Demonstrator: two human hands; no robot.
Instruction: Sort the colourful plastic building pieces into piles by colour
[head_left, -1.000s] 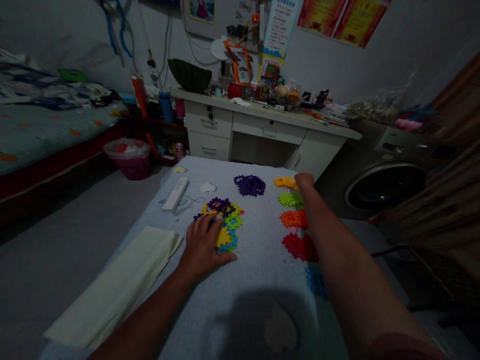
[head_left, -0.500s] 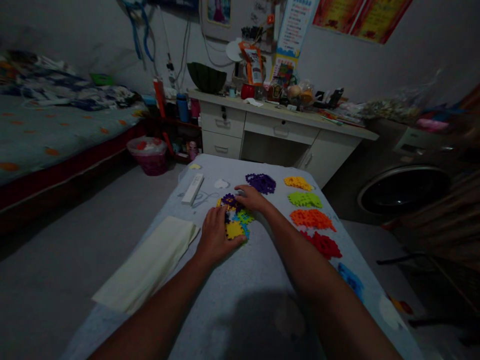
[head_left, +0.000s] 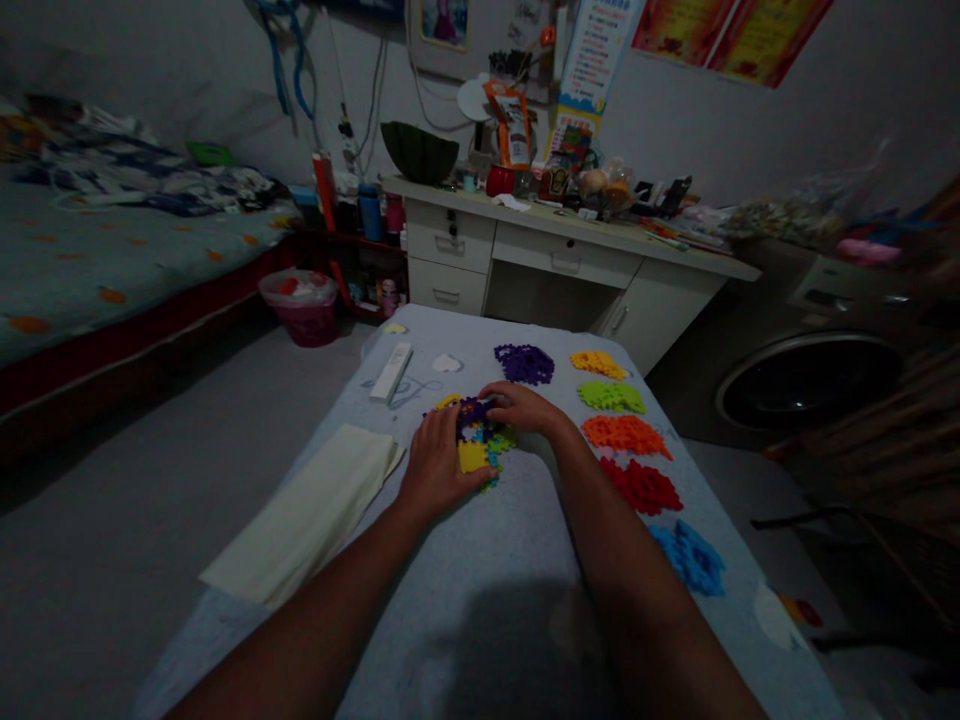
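A cluster of interlocking plastic building pieces with notched edges lies on the cloth-covered table [head_left: 480,560]. It includes a yellow square [head_left: 472,458], a purple piece [head_left: 471,411], and blue and green parts. My left hand [head_left: 433,468] grips the cluster from its left side, fingers along the far left edge and thumb stretched along the near edge. From the right, my right hand [head_left: 523,408] bends its fingers onto the purple piece at the far side of the cluster. Its fingertips partly cover that piece.
Sorted piles run down the table's right side: yellow [head_left: 598,364], green [head_left: 611,397], orange [head_left: 626,435], red [head_left: 643,487] and blue [head_left: 690,558]. A purple pile [head_left: 525,364] lies beyond my hands. On the left are a white box [head_left: 391,373] and a folded cloth [head_left: 307,510].
My right hand has shifted slightly nearer and to the right, its fingers bending more over the purple piece. My left hand stays on the cluster. The view has shifted a little.
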